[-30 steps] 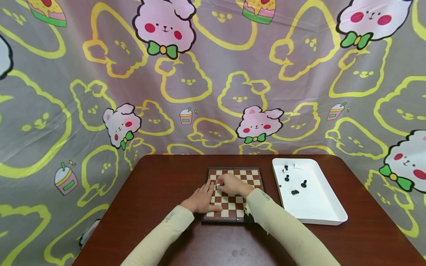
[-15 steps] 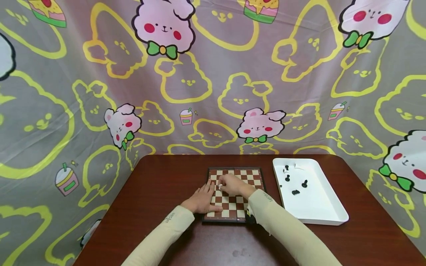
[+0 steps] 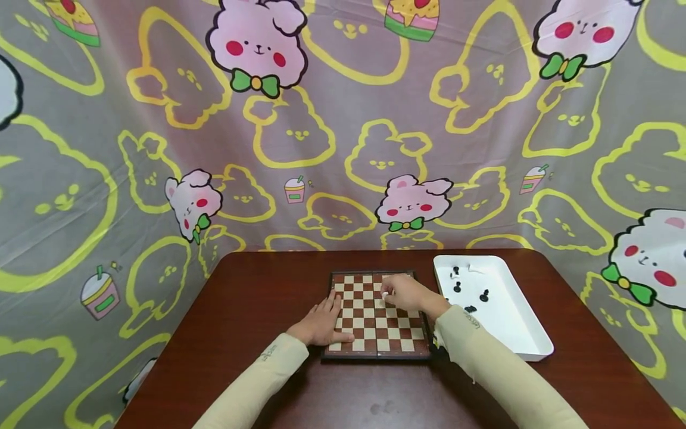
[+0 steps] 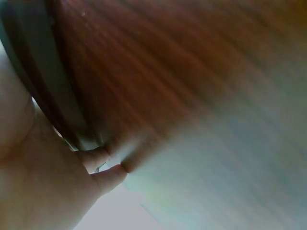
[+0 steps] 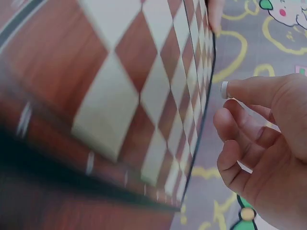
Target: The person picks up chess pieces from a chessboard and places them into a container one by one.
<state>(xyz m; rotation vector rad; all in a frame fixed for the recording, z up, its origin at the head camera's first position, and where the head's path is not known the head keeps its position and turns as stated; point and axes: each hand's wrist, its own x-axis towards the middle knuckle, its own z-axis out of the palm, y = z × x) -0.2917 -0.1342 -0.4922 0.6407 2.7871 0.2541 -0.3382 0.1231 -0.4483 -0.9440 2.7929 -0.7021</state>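
A brown-and-cream chessboard [image 3: 364, 322] with a dark rim lies on the table. My left hand [image 3: 317, 323] rests along its left edge, fingers spread and thumb lying over the near squares. In the left wrist view, part of the left hand [image 4: 43, 177] shows beside the dark board edge. Over the far right part of the board, my right hand [image 3: 405, 293] pinches a small white chess piece [image 3: 384, 294]. The right wrist view shows the white end of that piece [image 5: 224, 90] at the thumb tip; the rest is hidden by the fingers.
A white tray [image 3: 514, 328] stands right of the board, holding several small black chess pieces [image 3: 485, 295] and a white piece [image 3: 474, 269]. The reddish-brown table [image 3: 257, 292] meets a patterned cloth [image 3: 332, 149] at the back and sides.
My right hand has moved right across the board, carrying the white chess piece and uncovering squares in the middle. The left hand stays at the left edge.
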